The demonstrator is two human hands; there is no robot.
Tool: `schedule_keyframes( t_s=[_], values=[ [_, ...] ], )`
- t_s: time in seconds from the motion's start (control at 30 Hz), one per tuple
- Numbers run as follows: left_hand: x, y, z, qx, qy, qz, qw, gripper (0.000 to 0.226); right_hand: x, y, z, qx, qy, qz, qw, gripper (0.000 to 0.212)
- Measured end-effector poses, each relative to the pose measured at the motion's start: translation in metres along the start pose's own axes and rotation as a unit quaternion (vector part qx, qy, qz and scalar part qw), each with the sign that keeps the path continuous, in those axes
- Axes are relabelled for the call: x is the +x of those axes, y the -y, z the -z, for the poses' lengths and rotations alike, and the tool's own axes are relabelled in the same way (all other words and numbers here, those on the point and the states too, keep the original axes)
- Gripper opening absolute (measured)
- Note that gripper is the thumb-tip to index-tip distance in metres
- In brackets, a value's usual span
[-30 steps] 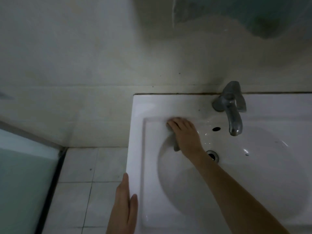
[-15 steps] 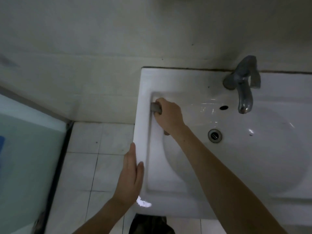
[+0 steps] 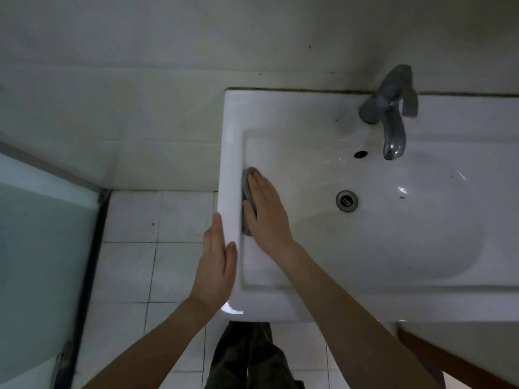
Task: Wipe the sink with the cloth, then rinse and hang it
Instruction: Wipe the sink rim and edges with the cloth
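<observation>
A white ceramic sink (image 3: 280, 113) fills the right half of the view, with a metal tap (image 3: 391, 113) at the back and a drain (image 3: 347, 201) in the bowl. A grey cloth (image 3: 247, 181) lies against the inner left wall of the sink. My right hand (image 3: 266, 211) presses flat on the cloth with straight fingers and hides most of it. My left hand (image 3: 216, 265) rests open on the sink's outer left rim, fingers straight along the edge.
A pale wall runs behind the sink. White floor tiles (image 3: 157, 256) lie to the left and below. A frosted glass panel with a dark frame (image 3: 42, 248) stands at the far left. My dark trousers (image 3: 247, 357) show under the sink's front edge.
My right hand slid the cloth from the sink's back left corner toward me along the inner left wall, and its fingers flattened. My left hand stays on the left rim.
</observation>
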State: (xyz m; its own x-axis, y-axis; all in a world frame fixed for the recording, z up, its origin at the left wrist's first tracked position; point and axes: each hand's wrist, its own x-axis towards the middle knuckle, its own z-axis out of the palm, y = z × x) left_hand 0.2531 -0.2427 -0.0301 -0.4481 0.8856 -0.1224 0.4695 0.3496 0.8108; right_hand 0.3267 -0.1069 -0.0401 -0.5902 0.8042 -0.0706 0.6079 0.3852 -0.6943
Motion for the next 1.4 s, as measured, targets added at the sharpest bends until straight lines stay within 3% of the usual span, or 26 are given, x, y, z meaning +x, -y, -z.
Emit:
schedule_keyframes(
  t_s=[0.13,0.3,0.4,0.67,0.87,1.03,1.13,1.2,1.3,1.4],
  values=[
    [0.001,0.002,0.000,-0.002,0.001,0.001,1.000,0.059,-0.051,-0.007,0.002,0.013,0.036,0.037,0.999,0.056],
    [0.000,0.001,0.001,0.003,0.003,0.013,1.000,0.060,-0.104,-0.020,0.040,0.045,0.184,0.084,0.978,0.037],
    [-0.002,-0.003,0.002,-0.001,0.014,0.017,1.000,0.060,-0.109,-0.031,0.072,0.029,0.240,0.056,0.969,0.025],
    [-0.004,-0.010,0.006,0.009,0.016,0.007,1.000,0.059,-0.125,-0.093,0.160,-0.081,0.333,-0.080,0.936,0.023],
    [-0.004,-0.010,0.005,0.006,0.006,0.003,1.000,0.059,-0.133,-0.066,0.134,0.033,0.222,-0.056,0.973,0.027],
    [-0.003,-0.009,0.002,0.027,0.007,0.036,0.999,0.060,-0.105,-0.014,0.050,0.072,0.184,0.140,0.970,0.028],
    [-0.003,-0.008,0.001,0.022,0.010,0.045,0.999,0.059,-0.096,-0.023,0.028,0.018,0.167,0.250,0.953,0.022],
    [-0.002,-0.008,0.002,0.022,0.007,0.041,0.999,0.059,-0.080,-0.037,0.029,-0.037,0.169,0.304,0.937,0.033],
    [-0.002,-0.010,0.003,0.017,0.008,0.050,0.999,0.060,-0.036,-0.047,0.034,-0.038,0.174,0.286,0.941,0.041],
    [-0.001,-0.011,0.005,0.023,0.013,0.059,0.998,0.059,0.004,-0.032,0.046,0.099,0.065,0.132,0.984,0.021]
  ],
)
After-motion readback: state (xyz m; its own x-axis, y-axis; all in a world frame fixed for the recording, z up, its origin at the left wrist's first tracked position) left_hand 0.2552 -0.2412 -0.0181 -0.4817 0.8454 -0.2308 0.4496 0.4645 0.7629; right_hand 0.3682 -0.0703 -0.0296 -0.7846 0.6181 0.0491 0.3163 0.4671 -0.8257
